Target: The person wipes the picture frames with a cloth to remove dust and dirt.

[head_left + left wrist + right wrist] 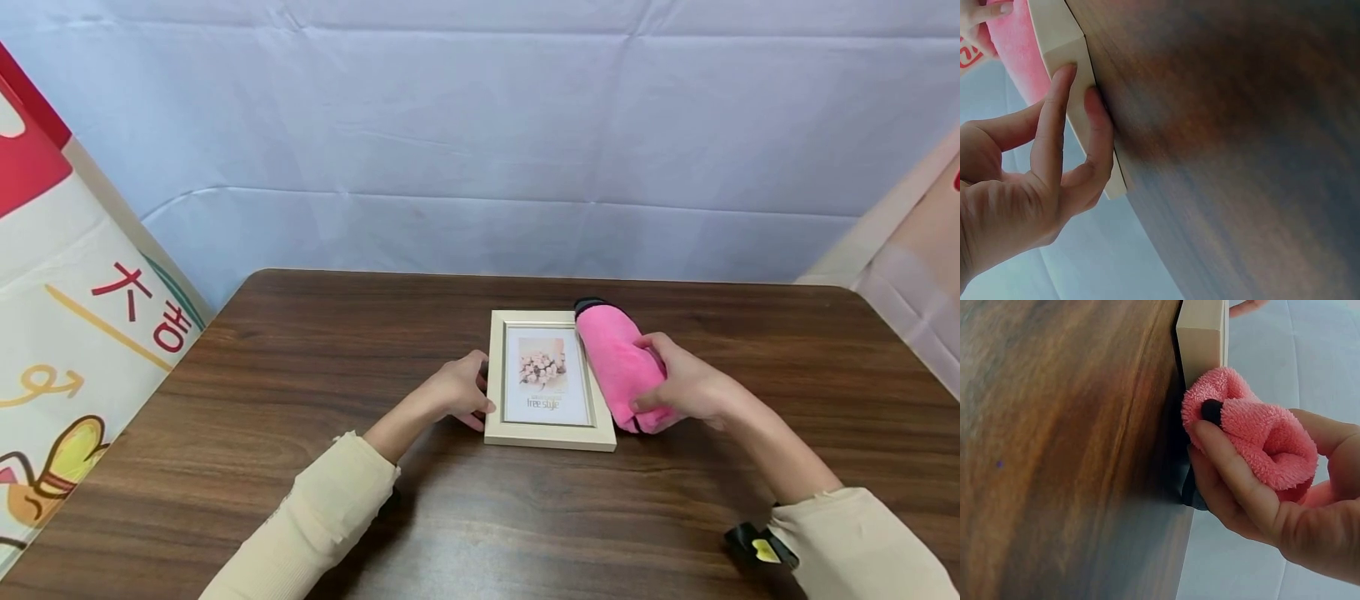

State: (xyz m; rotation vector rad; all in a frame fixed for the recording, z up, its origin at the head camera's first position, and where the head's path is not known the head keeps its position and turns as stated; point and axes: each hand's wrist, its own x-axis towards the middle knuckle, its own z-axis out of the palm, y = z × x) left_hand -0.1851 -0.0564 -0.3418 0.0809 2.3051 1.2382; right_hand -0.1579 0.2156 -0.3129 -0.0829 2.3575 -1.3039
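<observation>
On the bench [750, 333], the picture frame [546, 371] lies about midway between the left and right edges, nearer the far edge. The cloth roll [611, 354] lies slantwise against its right side. Left fingers [1049, 134] sit at the frame's left side; right fingers [1235, 470] surround the roll. Behind the far edge hangs a backdrop [465, 125].

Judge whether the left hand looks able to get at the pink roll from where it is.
Probably not directly: the picture frame lies between the left hand and the pink roll, which the right hand grips.
</observation>
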